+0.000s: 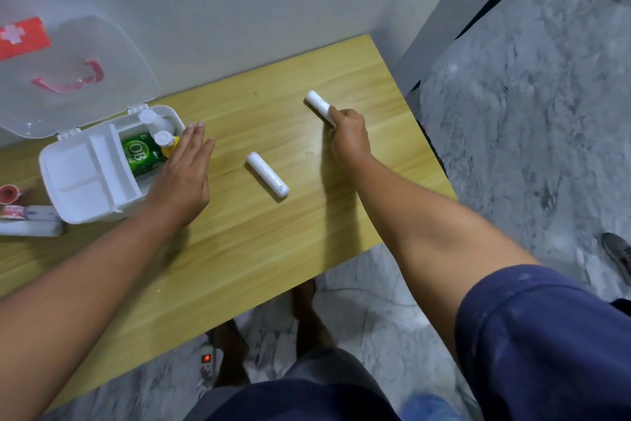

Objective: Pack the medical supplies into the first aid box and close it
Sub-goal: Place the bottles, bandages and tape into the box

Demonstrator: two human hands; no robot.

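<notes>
The white first aid box [54, 178] stands open at the table's left, its clear lid [85, 55] leaning back against the wall. Inside lie a green bottle [141, 152], two white-capped bottles [163, 139] and a white divided tray [88, 175]. My left hand [184, 168] rests flat, fingers apart, against the box's right side, holding nothing. My right hand [348, 134] is closed on the near end of a white roll [317, 103] lying on the table. A second white roll [268, 175] lies loose between my hands.
Left of the box lie a red-and-white tape roll [10, 195] and white packets [34, 222]. The wooden table [273, 250] ends at the right over a marble floor. A power strip [206, 366] and my feet are under the front edge.
</notes>
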